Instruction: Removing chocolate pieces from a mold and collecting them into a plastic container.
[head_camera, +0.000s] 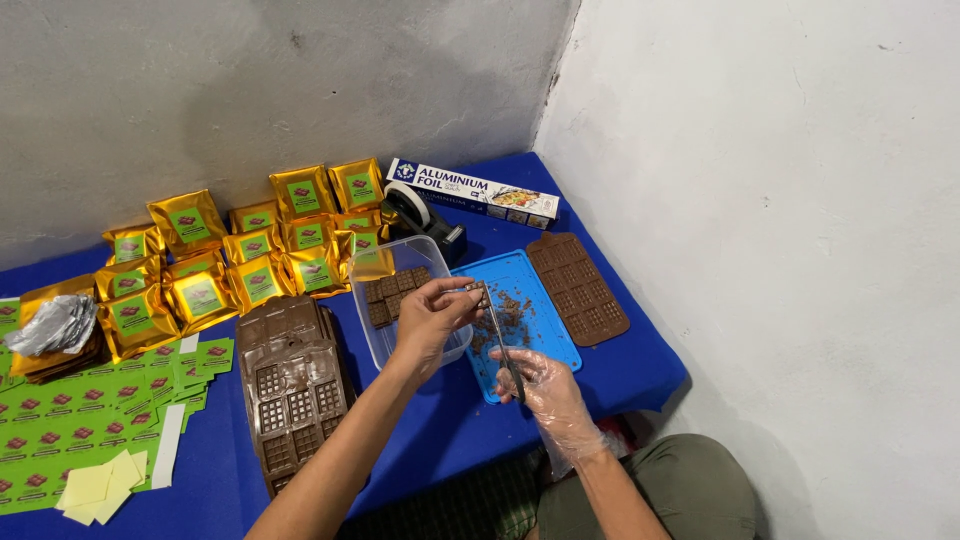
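Hands meet over the near right part of a blue-covered desk (620, 375), seen from a head camera looking down. Nearest the viewer, the right hand (548, 392), in a thin clear plastic glove, has its fingers closed around the handles of a pair of scissors (502, 345). The scissors' long axis runs almost straight away from the viewer, handles near and blades far, with the tips reaching up to the left hand. Whether the blades are parted or closed is too small to tell. Just beyond and to the left, the bare left hand (432, 318) has its fingers pressed together, pinching a small chocolate piece (472, 290) right at the blade tips, so the left hand is the nearer one to the piece. Both hands hover above a blue tray (545, 280) scattered with brown crumbs, and the left hand also overlaps a clear plastic tub (400, 262) holding brown chocolate bars. To the right of the tray lies a brown silicone mould (580, 288). On the left sits a stack of brown moulds (295, 385), then green labels (60, 430). Toward the far edge against the wall are gold pouches (250, 250), a tape dispenser (425, 218) and a foil box (472, 190).
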